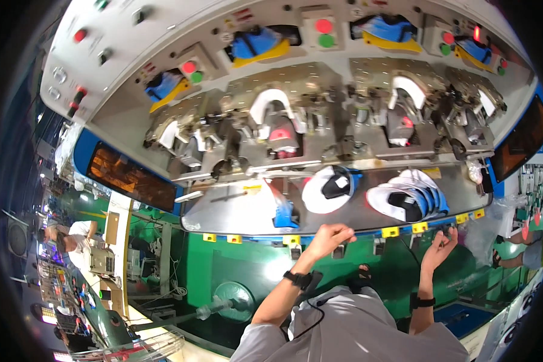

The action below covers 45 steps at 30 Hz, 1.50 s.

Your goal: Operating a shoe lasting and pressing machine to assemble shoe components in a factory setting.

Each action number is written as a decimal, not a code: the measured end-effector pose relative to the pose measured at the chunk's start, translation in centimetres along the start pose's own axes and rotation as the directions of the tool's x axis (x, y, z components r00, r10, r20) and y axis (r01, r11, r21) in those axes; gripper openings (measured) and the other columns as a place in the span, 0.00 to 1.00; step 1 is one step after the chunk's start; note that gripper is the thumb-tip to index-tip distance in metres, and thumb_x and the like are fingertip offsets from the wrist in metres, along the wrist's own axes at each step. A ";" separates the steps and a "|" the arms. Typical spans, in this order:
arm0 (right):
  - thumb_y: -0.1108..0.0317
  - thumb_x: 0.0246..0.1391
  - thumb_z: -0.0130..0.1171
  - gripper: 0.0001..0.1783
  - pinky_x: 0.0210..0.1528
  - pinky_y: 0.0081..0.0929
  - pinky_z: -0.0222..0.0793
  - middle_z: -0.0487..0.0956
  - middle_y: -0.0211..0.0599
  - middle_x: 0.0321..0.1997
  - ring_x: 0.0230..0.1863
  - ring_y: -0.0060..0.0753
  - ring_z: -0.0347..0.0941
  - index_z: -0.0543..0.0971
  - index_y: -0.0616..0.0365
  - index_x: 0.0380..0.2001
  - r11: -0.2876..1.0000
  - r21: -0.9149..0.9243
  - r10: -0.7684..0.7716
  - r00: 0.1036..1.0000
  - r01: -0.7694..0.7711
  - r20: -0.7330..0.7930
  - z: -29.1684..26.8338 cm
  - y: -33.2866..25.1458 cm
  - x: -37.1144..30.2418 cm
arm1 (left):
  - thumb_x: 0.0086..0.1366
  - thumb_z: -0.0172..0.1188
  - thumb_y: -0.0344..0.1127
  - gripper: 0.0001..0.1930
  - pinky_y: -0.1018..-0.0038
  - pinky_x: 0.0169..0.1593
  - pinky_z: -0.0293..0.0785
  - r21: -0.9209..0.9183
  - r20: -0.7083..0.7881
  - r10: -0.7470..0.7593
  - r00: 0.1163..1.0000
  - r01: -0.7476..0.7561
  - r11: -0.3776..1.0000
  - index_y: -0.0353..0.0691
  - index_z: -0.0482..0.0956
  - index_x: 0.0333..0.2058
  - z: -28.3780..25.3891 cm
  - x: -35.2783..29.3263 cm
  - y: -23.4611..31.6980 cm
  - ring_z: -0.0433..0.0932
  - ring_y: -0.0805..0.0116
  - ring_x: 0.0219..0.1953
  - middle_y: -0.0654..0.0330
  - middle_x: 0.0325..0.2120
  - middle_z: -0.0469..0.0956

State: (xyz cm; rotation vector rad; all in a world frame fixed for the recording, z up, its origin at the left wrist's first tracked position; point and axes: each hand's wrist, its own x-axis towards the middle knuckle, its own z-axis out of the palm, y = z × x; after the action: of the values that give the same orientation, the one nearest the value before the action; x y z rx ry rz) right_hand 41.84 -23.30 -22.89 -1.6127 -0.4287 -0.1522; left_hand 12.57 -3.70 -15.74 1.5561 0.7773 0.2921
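My left hand (330,238) hangs over the near edge of a metal tray (223,218), its fingers loosely curled toward the right and nothing visible in them. Further right, my right hand (439,248) is raised in front of the same edge with its fingers apart, holding nothing. Between and beyond them lie what look like shoe uppers in white, blue and black: a single upper (326,192) in the middle and a row of overlapping uppers (404,198) on the right. Another blue-and-white piece (285,212) rests nearest my left hand.
Behind the tray stands a machine with several metal stations (277,130) holding white, curved pieces. Red (323,25) and green buttons (326,41) sit above them. Yellow-marked fittings (390,231) line the tray's front. A round-based stand (232,301) is at left; another person (81,232) works far left.
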 end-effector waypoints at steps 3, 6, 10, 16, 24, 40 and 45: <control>0.75 0.63 0.51 0.25 0.35 0.18 0.60 0.70 0.28 0.53 0.31 0.18 0.56 0.61 0.62 0.62 0.990 0.048 -0.137 0.987 0.133 0.086 3.7 -2.2 -6.2 | 0.70 0.54 0.38 0.14 0.76 0.42 0.74 -0.120 -0.185 0.012 0.983 -0.035 0.992 0.34 0.84 0.34 -7.7 -7.7 -2.8 0.79 0.76 0.35 0.61 0.31 0.84; 0.77 0.61 0.52 0.25 0.34 0.16 0.61 0.71 0.27 0.51 0.31 0.15 0.61 0.64 0.60 0.61 0.993 0.114 -0.024 0.966 -0.006 0.258 10.3 -7.6 -12.8 | 0.71 0.52 0.39 0.16 0.75 0.42 0.74 -0.298 -0.455 -0.056 0.888 -0.093 0.950 0.31 0.82 0.33 -13.0 -15.2 -6.1 0.79 0.73 0.33 0.58 0.30 0.84; 0.78 0.57 0.56 0.20 0.38 0.18 0.70 0.73 0.34 0.53 0.40 0.20 0.73 0.72 0.60 0.54 0.913 0.376 -0.371 0.710 0.160 0.598 23.8 -21.2 -17.1 | 0.70 0.55 0.41 0.17 0.70 0.43 0.76 -0.318 -0.735 -0.084 0.673 -0.234 0.919 0.29 0.79 0.32 -18.9 -24.4 -8.7 0.80 0.66 0.33 0.53 0.28 0.81; 0.63 0.56 0.59 0.18 0.38 0.31 0.73 0.76 0.38 0.51 0.30 0.39 0.76 0.76 0.56 0.49 0.626 0.649 -0.779 0.321 0.432 0.538 45.7 -44.7 -20.2 | 0.70 0.55 0.44 0.20 0.69 0.40 0.77 -0.216 -0.907 -0.066 0.416 -0.326 0.920 0.28 0.77 0.30 -21.6 -33.8 -9.4 0.80 0.64 0.30 0.50 0.27 0.80; 0.61 0.49 0.62 0.25 0.51 0.47 0.71 0.76 0.47 0.52 0.51 0.55 0.74 0.75 0.53 0.52 0.675 0.369 -0.672 0.326 0.639 0.665 65.4 -53.1 -18.9 | 0.69 0.55 0.40 0.14 0.77 0.35 0.73 -0.338 -0.936 -0.322 0.144 -0.112 0.934 0.34 0.80 0.33 -17.4 -39.5 -8.4 0.77 0.72 0.30 0.60 0.27 0.80; 0.71 0.44 0.67 0.17 0.29 0.29 0.76 0.71 0.37 0.41 0.30 0.32 0.77 0.75 0.59 0.39 0.525 0.775 -0.836 0.040 0.352 0.547 34.2 -36.8 -29.3 | 0.74 0.45 0.48 0.24 0.63 0.54 0.75 -0.550 -0.824 -0.184 0.535 -0.678 0.488 0.31 0.71 0.53 -31.7 -21.2 0.7 0.79 0.63 0.48 0.54 0.48 0.78; 0.75 0.52 0.64 0.19 0.30 0.20 0.76 0.75 0.37 0.52 0.32 0.21 0.79 0.76 0.61 0.48 0.756 0.554 -0.586 0.019 -0.349 0.810 35.5 -35.9 -27.6 | 0.70 0.52 0.35 0.16 0.60 0.54 0.76 -0.754 -0.655 -0.320 0.685 -0.568 0.329 0.30 0.72 0.51 -36.4 -19.1 -1.9 0.79 0.60 0.48 0.52 0.48 0.79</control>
State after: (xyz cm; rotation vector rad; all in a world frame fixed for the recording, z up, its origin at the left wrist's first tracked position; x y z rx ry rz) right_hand -2.08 7.78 -2.57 -0.6076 -1.6133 1.0896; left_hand -24.12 12.66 -6.85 0.2323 0.7971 1.3472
